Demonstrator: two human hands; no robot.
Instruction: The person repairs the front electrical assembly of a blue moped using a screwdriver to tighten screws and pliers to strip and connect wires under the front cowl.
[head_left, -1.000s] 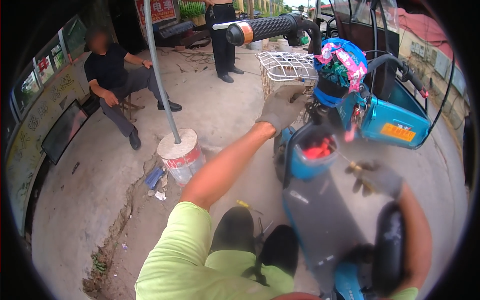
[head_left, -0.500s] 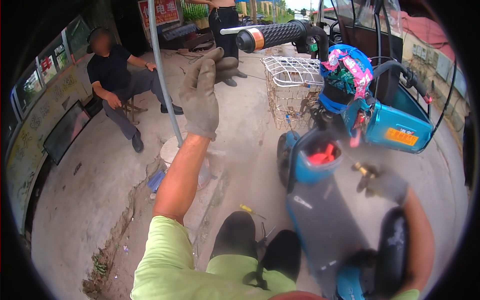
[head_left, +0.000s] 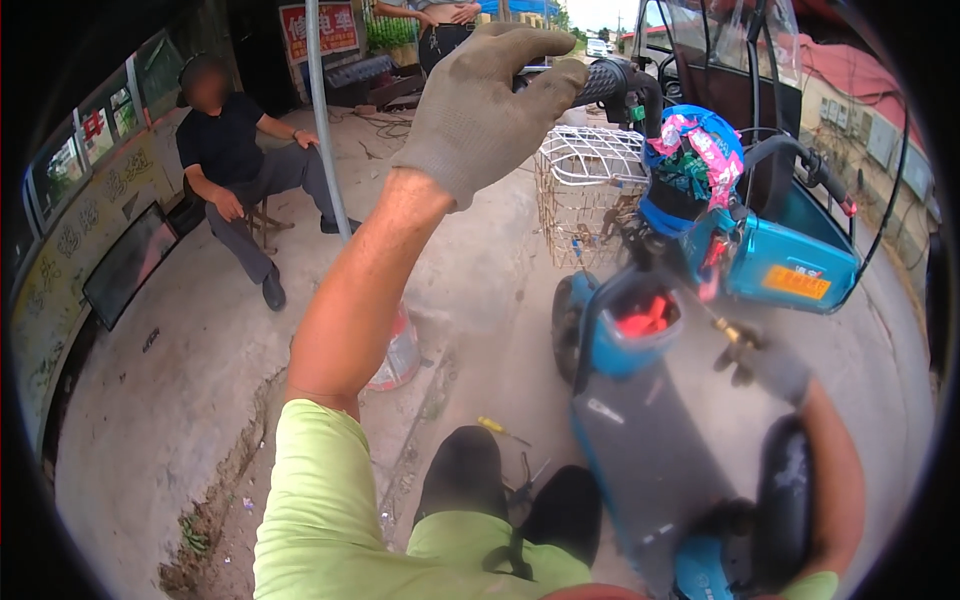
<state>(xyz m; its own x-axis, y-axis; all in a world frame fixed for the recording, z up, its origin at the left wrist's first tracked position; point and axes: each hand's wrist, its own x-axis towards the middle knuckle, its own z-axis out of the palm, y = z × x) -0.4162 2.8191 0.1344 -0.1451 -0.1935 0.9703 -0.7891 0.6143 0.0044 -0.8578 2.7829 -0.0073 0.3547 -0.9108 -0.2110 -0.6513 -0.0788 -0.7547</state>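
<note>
My left hand (head_left: 480, 110), in a grey-brown work glove, is raised at the black handlebar grip (head_left: 603, 80) of an electric scooter; its fingers and thumb curl about the grip's near end. Low on the right, my gloved right hand (head_left: 775, 368) is closed on a screwdriver (head_left: 727, 329) with a yellowish handle, its shaft angled up and left; this hand is blurred. Between my hands is the scooter's blue front compartment (head_left: 625, 350), with a red item (head_left: 645, 318) inside. Below it runs the dark footboard (head_left: 650, 430), with a small pale piece (head_left: 605, 410) on it.
A yellow-handled screwdriver (head_left: 492, 425) and pliers (head_left: 525, 480) lie by my knees. Ahead are a white wire basket (head_left: 590, 190), a blue bag with pink cloth (head_left: 700, 160) and a blue three-wheeler (head_left: 790, 260). A metal pole (head_left: 328, 130), bucket (head_left: 398, 355) and seated person (head_left: 235, 160) are left.
My left hand has moved right and up onto the handlebar grip, which has swung slightly. The right hand stays nearly in place with its screwdriver.
</note>
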